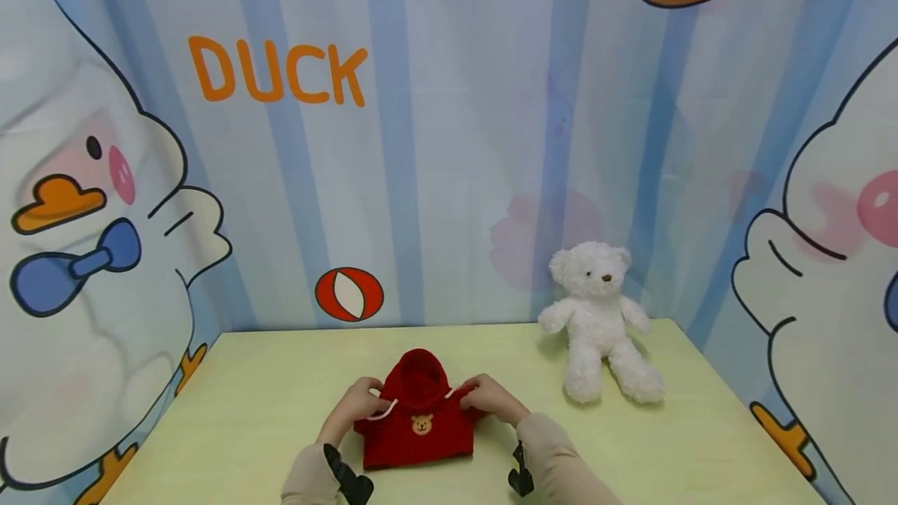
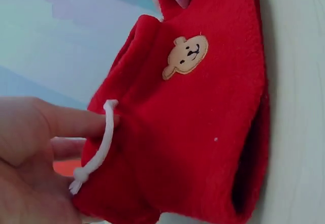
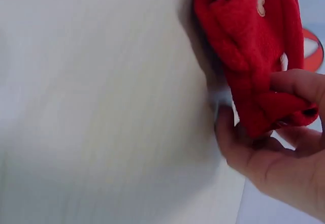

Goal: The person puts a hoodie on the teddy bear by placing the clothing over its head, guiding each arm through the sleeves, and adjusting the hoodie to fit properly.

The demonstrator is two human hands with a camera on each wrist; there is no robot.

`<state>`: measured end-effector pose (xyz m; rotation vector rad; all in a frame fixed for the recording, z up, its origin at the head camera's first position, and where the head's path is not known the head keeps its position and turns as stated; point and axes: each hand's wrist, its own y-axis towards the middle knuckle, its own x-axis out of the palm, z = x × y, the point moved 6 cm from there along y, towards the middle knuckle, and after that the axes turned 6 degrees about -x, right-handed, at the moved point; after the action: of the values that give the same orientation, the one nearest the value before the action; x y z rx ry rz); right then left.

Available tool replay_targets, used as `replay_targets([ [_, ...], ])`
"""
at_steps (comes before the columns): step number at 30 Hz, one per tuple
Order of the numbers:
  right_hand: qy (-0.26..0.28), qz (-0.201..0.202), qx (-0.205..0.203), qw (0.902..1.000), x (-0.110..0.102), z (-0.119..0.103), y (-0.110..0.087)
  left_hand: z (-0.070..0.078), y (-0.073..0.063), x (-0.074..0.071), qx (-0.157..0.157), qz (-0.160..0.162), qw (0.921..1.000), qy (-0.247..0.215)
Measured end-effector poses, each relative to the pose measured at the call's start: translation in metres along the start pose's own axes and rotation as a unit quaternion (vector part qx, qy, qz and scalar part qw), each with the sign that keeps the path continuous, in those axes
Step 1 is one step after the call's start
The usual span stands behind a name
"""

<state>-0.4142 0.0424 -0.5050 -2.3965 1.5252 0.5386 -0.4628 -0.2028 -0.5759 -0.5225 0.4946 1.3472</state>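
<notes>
A small red hoodie (image 1: 393,443) with a bear-face patch and white drawstrings is at the front middle of the table, hood away from me. My left hand (image 1: 359,402) grips its left shoulder; in the left wrist view, thumb and fingers (image 2: 76,120) pinch the cloth beside a white drawstring (image 2: 105,142). With my right hand (image 1: 496,398) I hold the right shoulder and sleeve. The right wrist view shows the sleeve (image 3: 284,104) between thumb and fingers, some fingers beneath it. The hoodie's bottom hem (image 2: 254,148) gapes a little.
A white teddy bear (image 1: 596,326) sits at the back right of the pale yellow table (image 1: 281,380). Behind the table hangs a blue striped curtain (image 1: 463,139) printed with ducks and a ball. A dark strap is on each wrist, over beige sleeves (image 1: 561,458).
</notes>
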Motion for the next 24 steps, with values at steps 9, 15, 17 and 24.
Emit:
replay_targets([
  [9, 0.143, -0.026, 0.033, 0.9888, -0.048, 0.015, -0.012, 0.129, -0.055, 0.006, -0.024, -0.064, 0.9915, -0.111],
  [15, 0.184, -0.063, 0.012, 0.9808, -0.084, 0.011, -0.026, 0.153, -0.041, 0.025, -0.041, -0.091, 0.9800, -0.172],
  [17, 0.189, -0.067, 0.009, 0.9796, -0.098, 0.008, -0.033, 0.164, -0.035, 0.031, -0.041, -0.104, 0.9768, -0.183],
  [24, 0.170, -0.063, -0.012, 0.9834, -0.151, -0.004, -0.050, 0.208, -0.018, 0.047, -0.030, -0.142, 0.9748, -0.169],
])
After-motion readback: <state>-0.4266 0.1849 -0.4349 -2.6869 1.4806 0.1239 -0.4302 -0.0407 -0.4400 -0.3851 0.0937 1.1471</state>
